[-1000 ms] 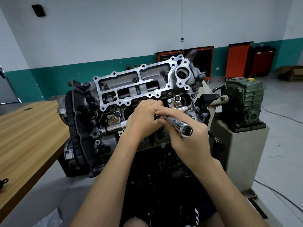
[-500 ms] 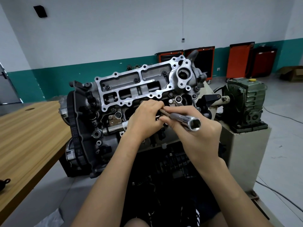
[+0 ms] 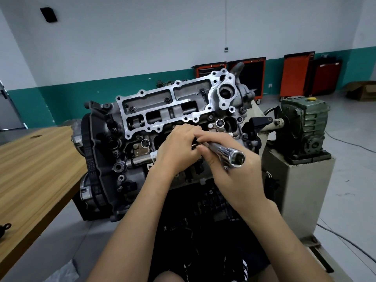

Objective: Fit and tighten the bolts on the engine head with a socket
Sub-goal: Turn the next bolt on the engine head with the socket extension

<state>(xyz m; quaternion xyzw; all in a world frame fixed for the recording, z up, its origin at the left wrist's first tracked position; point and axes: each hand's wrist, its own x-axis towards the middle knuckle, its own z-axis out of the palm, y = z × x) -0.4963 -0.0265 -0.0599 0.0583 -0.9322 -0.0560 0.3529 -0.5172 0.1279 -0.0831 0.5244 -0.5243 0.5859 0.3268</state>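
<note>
Both hands meet over the middle of the engine head (image 3: 162, 110), which sits tilted on its stand between the wooden worktop (image 3: 36, 169) on the left and the green gearbox (image 3: 303, 127) on its grey pedestal to the right.

Right hand (image 3: 234, 176) is closed around the shank of the long chrome socket (image 3: 237, 159), thumb and forefinger pinching it near the engine end. The socket's open mouth points toward the camera, away from the casting.

Left hand (image 3: 177, 151) is curled, fingertips bunched against the inner end of the tool; whatever it nips there (a bolt, or the drive end) is hidden behind the fingers, so cannot tell.

Change over the last second: the socket mouth has swung upward and to the right while the shank end stayed put at the fingers. The left hand has barely shifted. It reads as a pivot about the engine end rather than a withdrawal.

Meaning for the task: judged, the tool is being turned or re-angled by hand on a fastener low in the head, not yet driven with a ratchet. Several dark bolts (image 3: 132, 108) already stand seated along the upper machined frame. Loose small hardware shows near the right palm (image 3: 225, 168), too small to name.

Risk noted: a skewed shank could cross-thread the bolt
</note>
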